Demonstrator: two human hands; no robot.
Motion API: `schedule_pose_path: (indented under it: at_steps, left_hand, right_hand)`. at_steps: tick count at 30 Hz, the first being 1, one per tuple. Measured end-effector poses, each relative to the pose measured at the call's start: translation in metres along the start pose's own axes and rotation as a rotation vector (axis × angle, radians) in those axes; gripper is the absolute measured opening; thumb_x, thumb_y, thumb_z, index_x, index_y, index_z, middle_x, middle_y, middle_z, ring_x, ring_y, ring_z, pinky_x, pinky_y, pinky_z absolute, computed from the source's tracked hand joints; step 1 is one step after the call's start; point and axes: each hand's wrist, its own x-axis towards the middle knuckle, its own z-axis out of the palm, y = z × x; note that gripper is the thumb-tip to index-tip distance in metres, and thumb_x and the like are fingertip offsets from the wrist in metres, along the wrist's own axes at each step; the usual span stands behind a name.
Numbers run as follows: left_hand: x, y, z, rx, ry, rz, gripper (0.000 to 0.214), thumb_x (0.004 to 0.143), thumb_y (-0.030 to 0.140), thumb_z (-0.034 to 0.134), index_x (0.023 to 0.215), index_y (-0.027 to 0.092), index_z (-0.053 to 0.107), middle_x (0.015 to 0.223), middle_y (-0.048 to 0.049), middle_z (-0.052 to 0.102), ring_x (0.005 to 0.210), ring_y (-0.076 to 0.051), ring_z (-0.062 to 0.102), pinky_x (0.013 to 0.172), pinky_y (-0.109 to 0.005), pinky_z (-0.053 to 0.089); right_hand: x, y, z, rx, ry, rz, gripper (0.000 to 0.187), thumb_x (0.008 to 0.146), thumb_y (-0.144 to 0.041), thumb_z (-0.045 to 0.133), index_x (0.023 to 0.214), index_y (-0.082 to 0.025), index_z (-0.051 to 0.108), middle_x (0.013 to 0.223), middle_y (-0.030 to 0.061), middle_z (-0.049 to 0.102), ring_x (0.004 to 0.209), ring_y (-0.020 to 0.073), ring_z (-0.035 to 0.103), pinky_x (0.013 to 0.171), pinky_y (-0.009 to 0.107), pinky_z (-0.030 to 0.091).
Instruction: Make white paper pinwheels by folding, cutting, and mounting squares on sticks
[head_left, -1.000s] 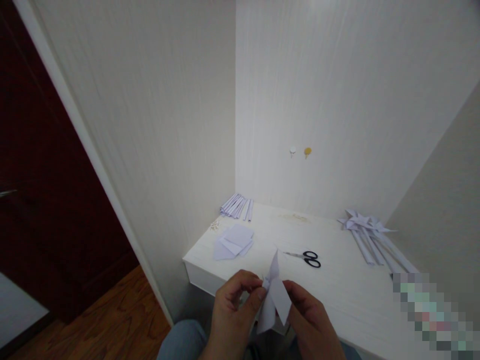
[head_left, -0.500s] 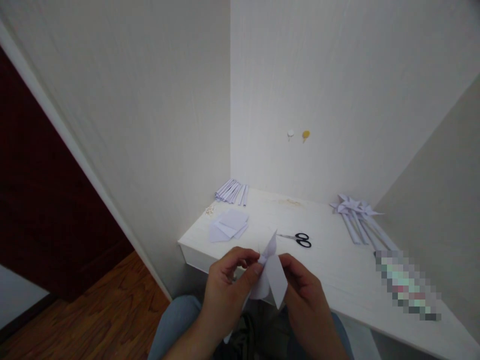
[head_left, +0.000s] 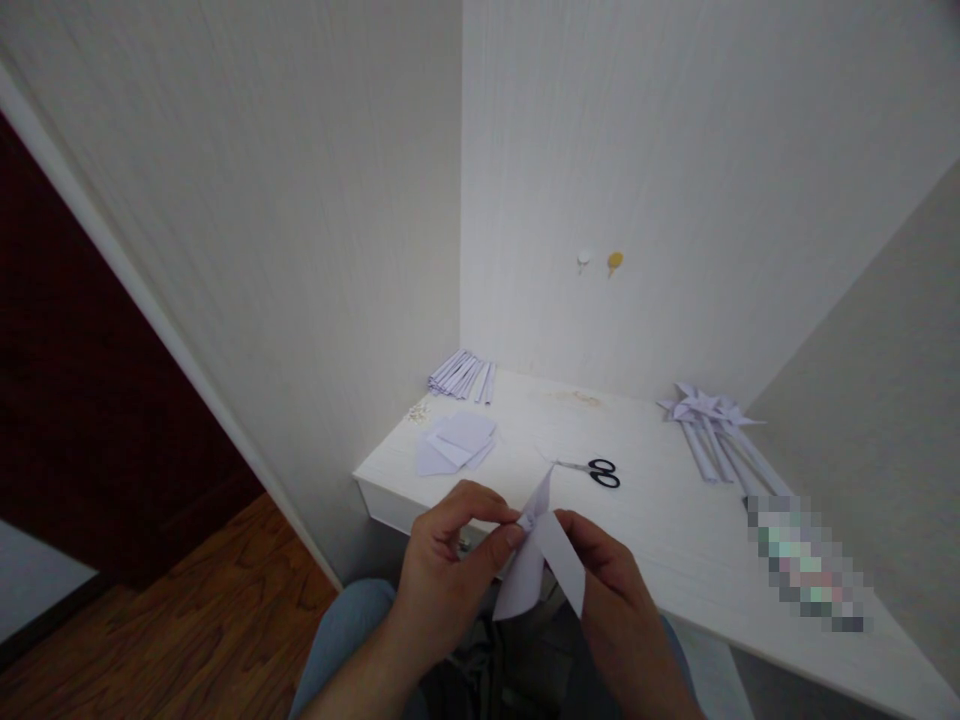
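A white paper pinwheel (head_left: 525, 580) is held in the air over my lap, at the desk's front edge. My left hand (head_left: 457, 560) pinches it near its centre between thumb and index finger. My right hand (head_left: 615, 590) grips it from the other side, its fingertips partly hidden behind a paper blade. One blade points up and others hang down. Beyond the pinwheel, scissors with black handles (head_left: 602, 473) lie on the desk. Left of them is a small stack of white paper sheets (head_left: 461, 440).
Several rolled paper sticks (head_left: 461, 376) lie at the desk's back left corner, beside small pale bits (head_left: 418, 412). Finished paper pinwheels on sticks (head_left: 705, 415) rest at the right wall, near a blurred-out item (head_left: 806, 565). Two hooks (head_left: 615, 262) are on the back wall above the white desk (head_left: 645, 540).
The pinwheel's lower blades have swung apart and now hang more spread. My left hand has shifted slightly up and left, still pinching near the centre. The view has tilted a little.
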Motion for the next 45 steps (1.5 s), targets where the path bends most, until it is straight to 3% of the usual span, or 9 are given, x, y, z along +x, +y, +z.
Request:
schedule_pose_path:
  at_steps: [5,13,20,25,29,38,45]
  left_hand:
    - [-0.002,0.000,-0.001,-0.034,-0.007,-0.021,0.007,0.081,0.018,0.077,0.084,0.024,0.078,0.084,-0.0014,0.067,0.083,-0.016,0.061,0.076,-0.025,0.045]
    - [-0.005,-0.007,0.001,-0.093,0.066,-0.155,0.006,0.082,0.022,0.076,0.078,0.019,0.072,0.076,0.0006,0.064,0.074,-0.014,0.056,0.068,-0.023,0.043]
    - [-0.006,-0.001,-0.002,-0.013,0.011,-0.042,0.004,0.081,0.018,0.077,0.081,0.020,0.073,0.081,-0.0008,0.065,0.079,-0.015,0.059,0.073,-0.025,0.045]
    - [-0.004,-0.001,-0.003,-0.013,0.021,-0.005,0.003,0.082,0.019,0.077,0.082,0.020,0.074,0.082,-0.0019,0.066,0.081,-0.016,0.060,0.075,-0.026,0.046]
    - [-0.005,0.000,-0.002,-0.018,0.042,-0.045,0.004,0.081,0.024,0.078,0.082,0.020,0.075,0.081,-0.0029,0.067,0.079,-0.017,0.061,0.072,-0.027,0.047]
    - [-0.008,0.004,-0.009,0.172,0.052,-0.147,0.021,0.090,0.040,0.067,0.087,0.020,0.074,0.081,-0.0033,0.069,0.078,-0.019,0.059,0.070,-0.026,0.044]
    - [-0.011,0.009,-0.008,0.054,-0.078,-0.267,0.027,0.086,0.045,0.069,0.088,0.019,0.071,0.075,-0.0014,0.064,0.069,-0.016,0.057,0.059,-0.023,0.042]
  right_hand:
    - [0.000,0.003,0.000,0.011,0.034,0.067,0.025,0.072,-0.039,0.084,0.081,-0.019,0.074,0.073,0.0023,0.071,0.063,0.0170,0.063,0.058,0.026,0.049]
    - [-0.003,0.014,0.003,-0.335,0.139,-0.095,0.011,0.084,-0.028,0.071,0.091,-0.020,0.072,0.083,0.0032,0.072,0.074,0.0180,0.060,0.063,0.025,0.047]
    - [0.001,0.010,-0.009,-0.095,0.002,0.071,0.017,0.084,-0.035,0.075,0.090,-0.020,0.074,0.077,0.0010,0.071,0.066,0.0149,0.058,0.063,0.024,0.047]
    - [-0.001,0.002,-0.001,-0.103,-0.024,0.064,0.020,0.078,-0.035,0.080,0.086,-0.018,0.072,0.076,0.0012,0.071,0.064,0.0141,0.057,0.059,0.024,0.045]
    - [-0.004,0.004,0.005,-0.188,0.061,-0.033,0.019,0.080,-0.034,0.078,0.089,-0.019,0.072,0.082,0.0024,0.071,0.068,0.0158,0.059,0.060,0.025,0.048]
    - [-0.002,0.008,0.003,-0.033,0.046,-0.052,0.017,0.079,-0.034,0.080,0.086,-0.021,0.070,0.077,0.0002,0.070,0.065,0.0153,0.060,0.058,0.025,0.047]
    - [-0.006,0.007,0.003,-0.107,0.075,-0.121,0.011,0.085,-0.030,0.074,0.086,-0.021,0.069,0.075,-0.0010,0.066,0.063,0.0133,0.052,0.058,0.023,0.044]
